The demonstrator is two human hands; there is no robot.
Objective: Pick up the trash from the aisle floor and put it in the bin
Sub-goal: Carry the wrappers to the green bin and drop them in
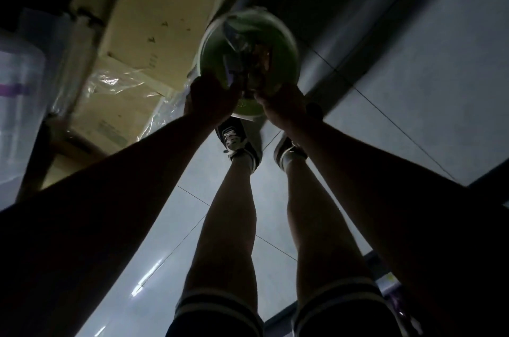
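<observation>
Below, both hands reach down to the near rim of the green bin (248,41), which stands on the aisle floor (413,66) just ahead of the shoes. Left hand (210,98) and right hand (283,103) appear to release crumpled trash (249,61) into it; finger posture is too dark to tell. Risk: pieces catching the rim and spilling. Trash looks dark, mixed, partly clear film.
</observation>
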